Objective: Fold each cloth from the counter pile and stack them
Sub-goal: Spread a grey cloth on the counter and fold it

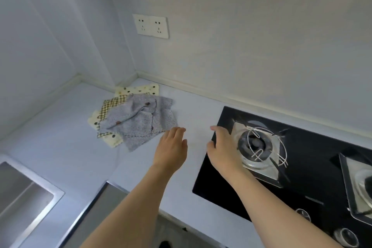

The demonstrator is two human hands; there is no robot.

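We look down on a pale counter (70, 147) that runs into a corner of white walls, with a double socket (151, 26) on the back wall. A steel sink (24, 197) sits at the lower left, and a black glass hob (298, 171) with a wire-ringed burner (259, 147) fills the right side; a second burner (360, 183) is cut off by the frame edge.

The pile (132, 115) lies toward the corner, left of the hob and well apart from the sink. On top we see a rumpled grey cloth (141, 121), spread loosely with creases across it. Under it a checked cloth (111, 104) pokes out on the left, and a cream dotted cloth (141, 89) shows behind and again at the near left corner. None looks folded neatly, and we see no separate stack.

Our left hand (171, 147) reaches over the bare counter with fingers relaxed and slightly spread, holding nothing; its fingertips are just beside the near right edge of the grey cloth, and we cannot tell whether they touch it. Our right hand (223, 147) hovers at the hob's left edge, beside the burner, fingers loosely bent and apart, gripping nothing.
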